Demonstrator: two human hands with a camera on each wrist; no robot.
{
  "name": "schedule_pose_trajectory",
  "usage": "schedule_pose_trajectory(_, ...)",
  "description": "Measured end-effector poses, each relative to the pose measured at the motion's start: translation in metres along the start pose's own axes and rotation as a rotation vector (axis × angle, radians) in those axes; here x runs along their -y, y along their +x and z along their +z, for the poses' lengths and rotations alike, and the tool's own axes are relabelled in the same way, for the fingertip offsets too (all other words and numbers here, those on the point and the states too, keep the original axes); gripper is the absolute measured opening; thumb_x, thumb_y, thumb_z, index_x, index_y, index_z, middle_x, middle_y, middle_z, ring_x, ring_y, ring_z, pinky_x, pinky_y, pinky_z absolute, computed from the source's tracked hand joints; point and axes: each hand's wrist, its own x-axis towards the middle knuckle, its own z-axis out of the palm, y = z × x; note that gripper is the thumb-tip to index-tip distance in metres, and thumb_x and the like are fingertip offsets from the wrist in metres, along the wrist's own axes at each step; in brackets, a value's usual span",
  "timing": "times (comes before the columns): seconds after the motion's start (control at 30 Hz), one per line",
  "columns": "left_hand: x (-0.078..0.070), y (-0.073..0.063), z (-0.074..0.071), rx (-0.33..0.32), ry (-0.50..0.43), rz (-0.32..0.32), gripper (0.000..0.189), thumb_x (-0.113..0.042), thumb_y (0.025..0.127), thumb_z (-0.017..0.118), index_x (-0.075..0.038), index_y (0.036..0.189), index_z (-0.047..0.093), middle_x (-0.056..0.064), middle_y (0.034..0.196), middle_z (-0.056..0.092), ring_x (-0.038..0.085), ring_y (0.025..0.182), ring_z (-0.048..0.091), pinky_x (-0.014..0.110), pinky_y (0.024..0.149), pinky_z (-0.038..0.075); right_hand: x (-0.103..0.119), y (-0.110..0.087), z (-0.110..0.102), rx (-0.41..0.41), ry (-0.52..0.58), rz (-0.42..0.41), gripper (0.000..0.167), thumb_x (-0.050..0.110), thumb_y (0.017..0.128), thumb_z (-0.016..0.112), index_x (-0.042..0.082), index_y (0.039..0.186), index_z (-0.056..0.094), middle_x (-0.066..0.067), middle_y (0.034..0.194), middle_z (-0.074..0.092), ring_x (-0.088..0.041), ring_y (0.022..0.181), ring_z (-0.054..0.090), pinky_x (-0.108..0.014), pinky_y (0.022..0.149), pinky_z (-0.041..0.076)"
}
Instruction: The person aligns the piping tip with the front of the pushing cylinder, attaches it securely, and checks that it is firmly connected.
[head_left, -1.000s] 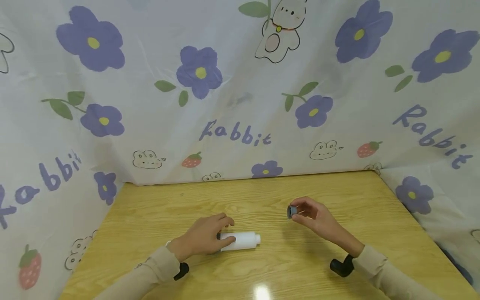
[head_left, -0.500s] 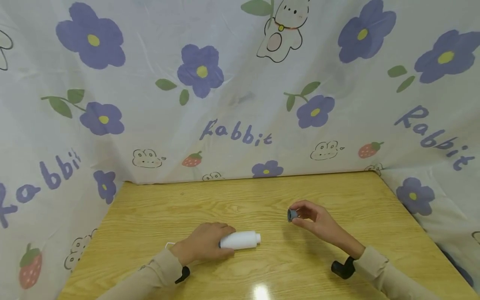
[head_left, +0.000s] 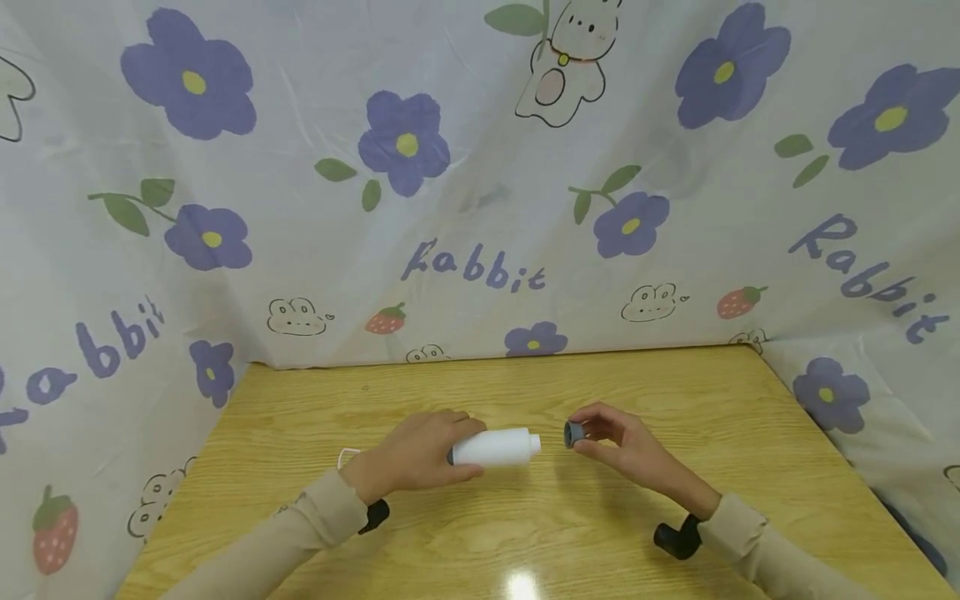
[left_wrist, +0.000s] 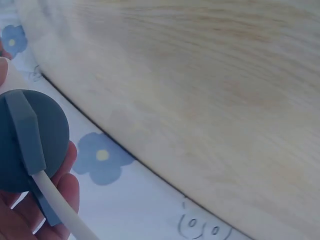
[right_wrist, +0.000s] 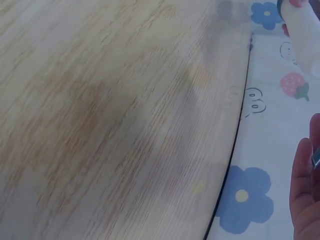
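In the head view my left hand point(head_left: 427, 450) grips a white cylindrical bottle point(head_left: 495, 447) by its left part, raised above the table and lying nearly level. Its narrow neck point(head_left: 535, 443) points right. The left wrist view shows the bottle's round blue-grey end point(left_wrist: 55, 130), with a raised bar across it and a white cord point(left_wrist: 62, 207) coming off. My right hand point(head_left: 626, 442) pinches a small grey cap point(head_left: 573, 434) between thumb and fingers, its hollow side facing left toward the neck. A short gap separates neck and cap. In the right wrist view the cap is mostly out of frame.
Beneath both hands is a wooden table point(head_left: 480, 533) with yellow grain. A white cloth point(head_left: 480, 208) printed with purple flowers and rabbits hangs along its back and sides. Black wrist-worn devices point(head_left: 678, 537) sit by both sleeves.
My left hand has closed round the bottle, lifted it off the table and moved it right. The right hand with the cap has shifted slightly left, so the gap between them is smaller.
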Motion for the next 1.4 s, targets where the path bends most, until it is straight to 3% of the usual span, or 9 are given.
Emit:
schedule_pose_trajectory(0.23,-0.013,0.007,-0.011,0.007,0.007,0.022,0.047,-0.046,0.090,0.071,-0.020,0.129,0.064,-0.001,0.116,0.070,0.014,0.091,0.067,0.031,0.071,0.055,0.004,-0.001,0.007,0.019,0.010,-0.032,0.030,0.008,0.094,0.067,0.005,0.124,0.061,-0.014,0.113,0.063,-0.012,0.097,0.064,-0.030,0.087,0.055)
schedule_pose_trajectory(0.5,-0.022,0.014,-0.014,0.020,0.021,0.040,0.047,-0.047,0.090,0.070,-0.022,0.129,0.064,-0.002,0.117,0.070,0.013,0.092,0.067,0.030,0.071,0.055,0.011,-0.003,0.015,0.038,0.038,0.007,0.033,0.012,0.094,0.068,0.005,0.125,0.061,-0.013,0.117,0.062,-0.013,0.102,0.065,-0.030,0.089,0.054)
schedule_pose_trajectory(1.0,-0.021,0.016,-0.013,-0.015,-0.012,0.074,0.044,-0.048,0.091,0.068,-0.022,0.127,0.065,-0.003,0.111,0.069,0.010,0.086,0.064,0.025,0.065,0.051,0.015,-0.003,0.017,0.034,0.061,0.006,0.032,0.011,0.095,0.067,0.005,0.126,0.060,-0.013,0.122,0.060,-0.011,0.106,0.064,-0.034,0.092,0.054)
schedule_pose_trajectory(1.2,-0.020,0.016,-0.009,-0.043,-0.005,0.080,0.044,-0.048,0.090,0.068,-0.022,0.126,0.065,-0.004,0.109,0.070,0.009,0.084,0.063,0.022,0.063,0.049,0.014,-0.004,0.017,0.037,0.090,0.049,0.030,0.013,0.098,0.063,0.004,0.127,0.061,-0.020,0.124,0.060,-0.011,0.106,0.065,-0.032,0.089,0.056)
schedule_pose_trajectory(1.4,-0.019,0.017,-0.006,-0.058,-0.002,0.090,0.044,-0.049,0.091,0.067,-0.023,0.127,0.065,-0.005,0.109,0.069,0.007,0.084,0.062,0.022,0.063,0.049,0.012,-0.003,0.015,0.059,0.129,0.076,0.030,0.013,0.101,0.059,-0.001,0.128,0.059,-0.027,0.122,0.059,-0.012,0.100,0.067,-0.038,0.087,0.058)
